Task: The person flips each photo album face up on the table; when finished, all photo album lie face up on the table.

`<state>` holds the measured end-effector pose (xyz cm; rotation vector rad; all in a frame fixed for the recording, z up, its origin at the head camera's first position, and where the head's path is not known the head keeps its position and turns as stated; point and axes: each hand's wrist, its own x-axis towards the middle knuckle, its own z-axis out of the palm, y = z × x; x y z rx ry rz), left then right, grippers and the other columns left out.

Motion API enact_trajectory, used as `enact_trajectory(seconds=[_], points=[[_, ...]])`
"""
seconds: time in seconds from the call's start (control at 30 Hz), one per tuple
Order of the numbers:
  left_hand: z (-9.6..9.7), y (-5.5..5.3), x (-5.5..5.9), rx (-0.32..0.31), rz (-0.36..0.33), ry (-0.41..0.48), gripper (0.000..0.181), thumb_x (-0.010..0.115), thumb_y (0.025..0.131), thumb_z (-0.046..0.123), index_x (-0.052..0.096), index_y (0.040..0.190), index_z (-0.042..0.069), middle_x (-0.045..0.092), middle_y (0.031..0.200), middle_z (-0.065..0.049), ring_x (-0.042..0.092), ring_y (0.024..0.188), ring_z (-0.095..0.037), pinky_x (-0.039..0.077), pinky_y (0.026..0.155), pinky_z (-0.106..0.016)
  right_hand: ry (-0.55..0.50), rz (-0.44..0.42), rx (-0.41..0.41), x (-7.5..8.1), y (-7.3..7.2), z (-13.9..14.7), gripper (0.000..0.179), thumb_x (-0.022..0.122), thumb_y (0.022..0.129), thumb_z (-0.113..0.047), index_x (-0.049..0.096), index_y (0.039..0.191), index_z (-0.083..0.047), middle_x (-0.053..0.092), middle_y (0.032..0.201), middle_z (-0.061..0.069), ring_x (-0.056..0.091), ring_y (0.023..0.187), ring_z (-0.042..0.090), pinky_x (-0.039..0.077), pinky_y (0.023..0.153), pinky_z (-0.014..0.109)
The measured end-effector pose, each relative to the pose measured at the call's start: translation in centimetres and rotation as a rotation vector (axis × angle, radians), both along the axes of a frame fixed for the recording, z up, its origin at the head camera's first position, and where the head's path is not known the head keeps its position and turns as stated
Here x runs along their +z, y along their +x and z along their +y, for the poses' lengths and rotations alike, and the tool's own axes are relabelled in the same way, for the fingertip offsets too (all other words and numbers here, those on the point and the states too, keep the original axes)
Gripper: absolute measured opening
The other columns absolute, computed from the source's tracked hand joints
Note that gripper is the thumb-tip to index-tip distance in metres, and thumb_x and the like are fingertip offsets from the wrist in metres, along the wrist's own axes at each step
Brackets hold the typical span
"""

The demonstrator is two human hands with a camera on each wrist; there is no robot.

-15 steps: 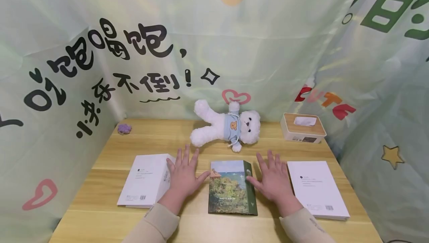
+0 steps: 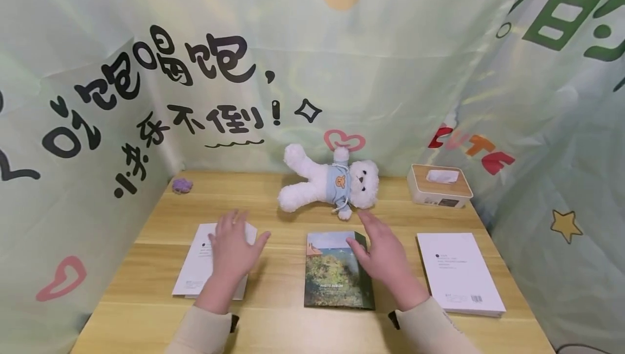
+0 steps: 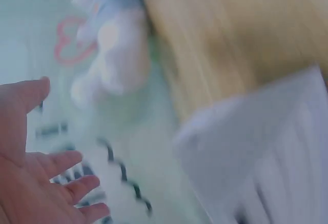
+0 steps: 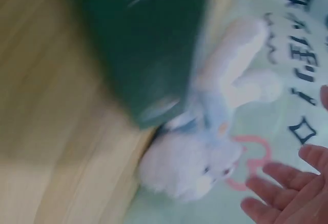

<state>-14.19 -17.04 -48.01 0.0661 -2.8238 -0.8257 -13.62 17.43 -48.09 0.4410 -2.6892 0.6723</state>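
Observation:
My left hand (image 2: pixel 235 251) hovers over a white book (image 2: pixel 189 274) on the left, fingers spread and holding nothing. In the left wrist view the palm is apart from the blurred white book (image 3: pixel 256 147). A photo album (image 2: pixel 332 272) with a painted seaside cover and a dark green spine lies in the middle of the table. My right hand (image 2: pixel 388 259) is raised beside the album's right edge, fingers extended and empty. The right wrist view shows the album's green spine (image 4: pixel 148 44) and, apart from it, my fingers. Another white book (image 2: pixel 461 272) lies at the right.
A white plush bear (image 2: pixel 317 183) in a blue top lies behind the album. The tissue box (image 2: pixel 439 186) stands at the back right, a small purple object (image 2: pixel 182 185) at the back left. Printed fabric (image 2: pixel 293 83) hangs around the wooden table (image 2: pixel 273 327).
My left hand has moved left, from between the album and the left book to above that book. My right hand has shifted slightly left toward the album, its fingers closer together.

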Motion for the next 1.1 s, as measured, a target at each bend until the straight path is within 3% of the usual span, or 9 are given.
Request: enact_trajectory(seconds=[0.2,0.33,0.5,0.63,0.83,0.93,1.03,1.1], points=[[-4.6,2.2,0.0,0.192,-0.084,0.142,0.079,0.073,0.099,0.042,0.045,0.154,-0.006,0.027,0.163,-0.033,0.021,0.149,-0.058,0.023,0.109,-0.082,-0.150,0.082,0.069,0.1,0.3,-3.4,0.054,0.077,0.097,-0.025,0.063,0.143,0.001,0.067,0.138,0.023,0.066,0.122,0.043,0.056,0.098,0.059],[-7.0,2.8,-0.6,0.229,-0.144,0.162,0.080,0.071,0.099,0.041,0.042,0.154,-0.010,0.024,0.163,-0.037,0.021,0.148,-0.061,0.024,0.115,-0.077,-0.195,0.068,0.115,-0.6,0.0,-5.8,0.046,0.076,0.098,-0.021,0.067,0.136,0.002,0.071,0.129,0.021,0.071,0.111,0.037,0.060,0.090,0.055],[-9.4,2.7,-1.5,0.203,-0.265,0.148,0.079,0.065,0.102,0.041,0.040,0.154,-0.012,0.021,0.163,-0.040,0.020,0.148,-0.062,0.021,0.119,-0.073,-0.317,-0.100,0.201,-1.6,-0.2,-9.2,0.034,0.075,0.099,-0.014,0.071,0.130,0.001,0.074,0.116,0.014,0.073,0.095,0.024,0.063,0.078,0.037],[-10.1,2.6,-2.1,0.164,-0.365,0.100,0.081,0.063,0.103,0.044,0.039,0.154,-0.014,0.019,0.161,-0.045,0.019,0.145,-0.068,0.021,0.117,-0.077,-0.359,-0.244,0.317,-2.2,-0.4,-12.4,0.028,0.072,0.100,-0.010,0.073,0.126,0.001,0.076,0.107,0.010,0.072,0.087,0.015,0.061,0.076,0.027],[-10.0,2.8,-3.1,0.142,-0.418,0.089,0.086,0.068,0.099,0.045,0.038,0.154,-0.014,0.018,0.158,-0.049,0.018,0.141,-0.073,0.025,0.111,-0.082,-0.354,-0.434,0.420,-3.4,0.3,-17.1,0.027,0.075,0.099,-0.011,0.075,0.123,0.001,0.077,0.106,0.005,0.064,0.079,0.000,0.056,0.072,0.019],[-9.7,2.7,-3.2,0.153,-0.429,0.104,0.087,0.072,0.097,0.043,0.039,0.155,-0.012,0.017,0.158,-0.050,0.022,0.138,-0.074,0.030,0.107,-0.082,-0.419,-0.536,0.411,-4.0,0.5,-18.8,0.032,0.075,0.100,-0.013,0.073,0.127,0.003,0.076,0.113,0.011,0.069,0.083,0.005,0.058,0.075,0.021],[-9.5,2.4,-3.1,0.154,-0.440,0.115,0.087,0.075,0.095,0.043,0.041,0.155,-0.009,0.015,0.158,-0.049,0.024,0.135,-0.074,0.034,0.104,-0.083,-0.465,-0.592,0.397,-4.3,0.6,-19.8,0.038,0.073,0.101,-0.015,0.068,0.132,0.006,0.073,0.124,0.018,0.075,0.097,0.018,0.061,0.085,0.027],[-9.5,2.2,-3.2,0.155,-0.447,0.126,0.088,0.075,0.094,0.046,0.041,0.156,-0.007,0.017,0.159,-0.048,0.026,0.135,-0.073,0.036,0.102,-0.082,-0.469,-0.620,0.388,-4.5,0.8,-20.3,0.045,0.074,0.101,-0.016,0.064,0.137,0.008,0.071,0.126,0.020,0.074,0.098,0.020,0.060,0.085,0.027]])
